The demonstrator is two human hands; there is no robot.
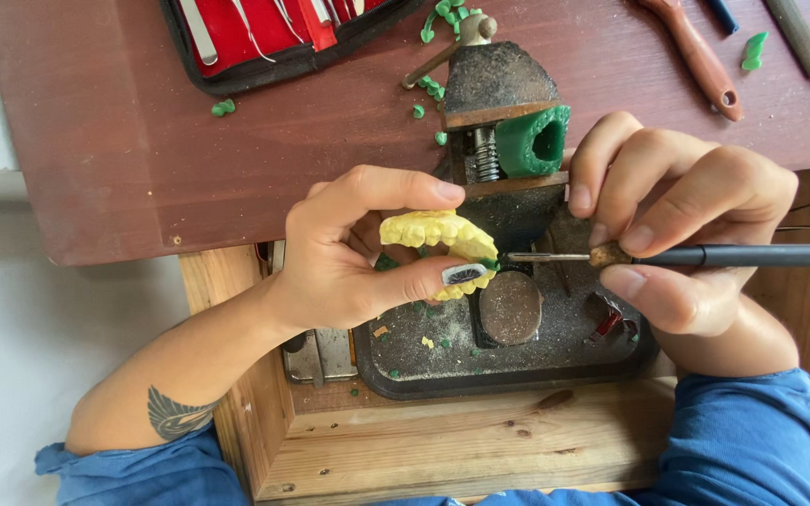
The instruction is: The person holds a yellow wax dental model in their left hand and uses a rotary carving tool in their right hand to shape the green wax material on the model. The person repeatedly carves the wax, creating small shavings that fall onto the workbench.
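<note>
Blue sleeves lay closest to the lens, one rolled above each forearm, with a pale wooden ledge between them. Left of centre, the left hand pinched a yellow dental cast, index finger along the top, thumb under the lower edge, so its fingers were closed on the piece over a dark metal tray dotted with green and yellow crumbs. That cast looked like hard plaster: light, stiff, brittle at the thin tooth edges, likely to chip if squeezed there, so the broad arch and base seemed the safest places to grip. Behind it stood a small worn bench vise clamping a green wax block with a hollow in it; that wax seemed softer and easily marked. To the right, the right hand held a slim black-handled carving tool like a pen, fingers closed near its metal ferrule, the fine tip meeting the cast's right end. Along the far reddish-brown counter sat a red-lined instrument case at left, scattered green wax shavings in the middle, and an orange-handled tool with a file at right
</note>
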